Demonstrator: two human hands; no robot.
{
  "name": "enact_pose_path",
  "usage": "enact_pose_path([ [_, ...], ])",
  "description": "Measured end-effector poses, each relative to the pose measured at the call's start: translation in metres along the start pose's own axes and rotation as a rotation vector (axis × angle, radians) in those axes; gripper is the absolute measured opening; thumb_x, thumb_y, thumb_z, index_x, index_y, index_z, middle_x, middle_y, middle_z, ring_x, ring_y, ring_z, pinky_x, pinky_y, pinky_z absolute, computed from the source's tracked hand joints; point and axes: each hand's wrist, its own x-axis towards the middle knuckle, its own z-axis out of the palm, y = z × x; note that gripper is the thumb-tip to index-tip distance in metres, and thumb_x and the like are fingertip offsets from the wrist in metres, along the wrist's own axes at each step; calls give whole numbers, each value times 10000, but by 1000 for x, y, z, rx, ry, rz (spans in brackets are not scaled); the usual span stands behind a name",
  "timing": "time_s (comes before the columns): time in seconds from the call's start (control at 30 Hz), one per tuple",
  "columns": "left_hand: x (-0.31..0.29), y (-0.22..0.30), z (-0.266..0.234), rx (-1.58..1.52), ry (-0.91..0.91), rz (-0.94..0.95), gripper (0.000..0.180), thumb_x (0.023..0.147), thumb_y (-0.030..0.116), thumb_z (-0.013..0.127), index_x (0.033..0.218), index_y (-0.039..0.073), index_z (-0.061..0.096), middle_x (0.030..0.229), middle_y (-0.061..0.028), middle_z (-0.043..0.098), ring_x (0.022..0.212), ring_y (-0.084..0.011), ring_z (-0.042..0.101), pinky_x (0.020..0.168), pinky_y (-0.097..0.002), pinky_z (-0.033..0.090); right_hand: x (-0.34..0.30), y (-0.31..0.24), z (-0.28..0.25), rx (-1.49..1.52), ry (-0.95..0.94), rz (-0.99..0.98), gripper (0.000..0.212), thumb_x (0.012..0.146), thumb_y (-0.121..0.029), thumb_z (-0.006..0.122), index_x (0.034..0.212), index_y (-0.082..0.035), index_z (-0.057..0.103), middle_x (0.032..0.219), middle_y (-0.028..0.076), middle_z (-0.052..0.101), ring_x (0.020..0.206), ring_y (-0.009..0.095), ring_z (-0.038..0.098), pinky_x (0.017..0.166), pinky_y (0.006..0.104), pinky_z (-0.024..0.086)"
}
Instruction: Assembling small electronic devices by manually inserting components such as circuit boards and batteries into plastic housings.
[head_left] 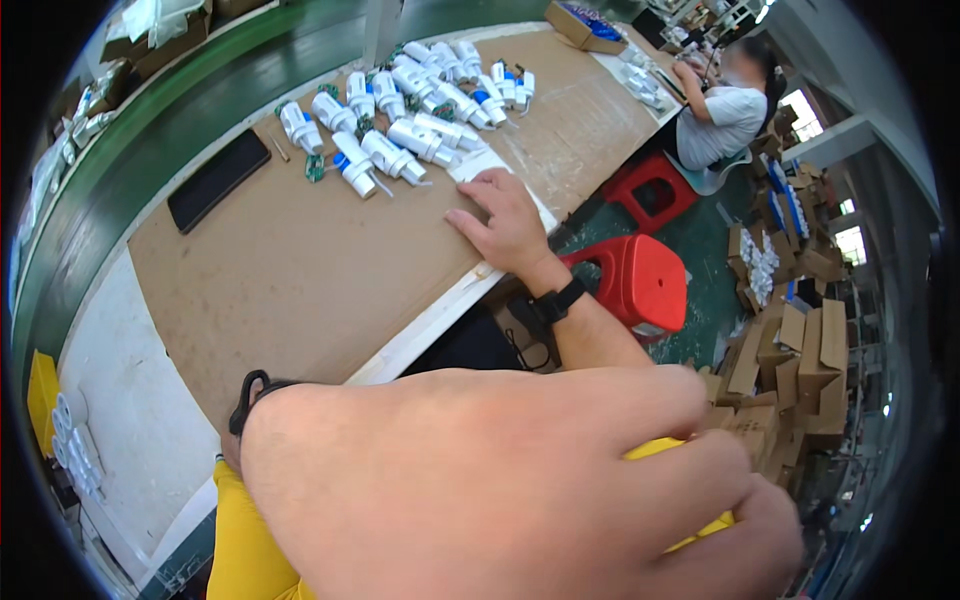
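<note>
My left hand (500, 480) fills the lower middle, close to the camera with its back showing. Its fingers are bent but apart, and yellow cloth shows between them; the fingertips are hidden. My right hand (500, 222), a black watch (556, 302) on its wrist, rests at the table's near edge. Thumb and fingers are spread, with nothing between them. Just beyond it, partly under the fingers, lies a flat white sheet (480, 165). Several white cylindrical plastic parts (390, 155) with nozzles, some with blue bands and green pieces, stand and lie in a cluster past that hand.
Brown cardboard (300, 270) covers the table. A black phone (220, 182) lies at its left. Red stools (645, 285) stand by the near edge. A co-worker (725, 120) sits at the far right. Cardboard boxes (790, 360) crowd the right side.
</note>
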Motion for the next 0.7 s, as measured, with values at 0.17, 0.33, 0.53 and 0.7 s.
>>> enact_pose_path([
  [0.17, 10, -11, -17, 81, 32, -29, 240, 682, 126, 734, 866, -23, 692, 1002, -210, 711, 914, -326, 697, 792, -415, 580, 18, 34, -9, 539, 82, 397, 344, 866, -265, 760, 1083, 0, 725, 1058, 121, 670, 907, 200, 645, 788, 319, 513],
  [0.33, 71, -35, -56, 140, 85, -101, 200, 683, 108, 729, 821, -33, 692, 953, -211, 719, 853, -323, 711, 744, -405, 594, 115, 127, -13, 307, 252, 556, 392, 863, -303, 728, 1125, -11, 715, 1132, 194, 673, 1011, 286, 643, 899, 378, 506],
  [0.53, 96, -65, -77, 150, 168, -147, 180, 683, 94, 727, 795, -43, 692, 901, -210, 716, 793, -317, 711, 703, -397, 596, 188, 167, 18, -72, -64, 781, 577, 847, -470, 665, 1310, -125, 654, 1317, 262, 584, 1303, 408, 476, 1112, 429, 383],
  [0.7, 99, -73, -81, 165, 214, -211, 208, 666, 95, 728, 804, -58, 700, 915, -214, 710, 811, -314, 704, 717, -401, 595, 220, 203, 44, -69, -149, 483, 482, 874, -396, 679, 1232, -74, 696, 1195, 202, 696, 1121, 342, 652, 999, 381, 489],
])
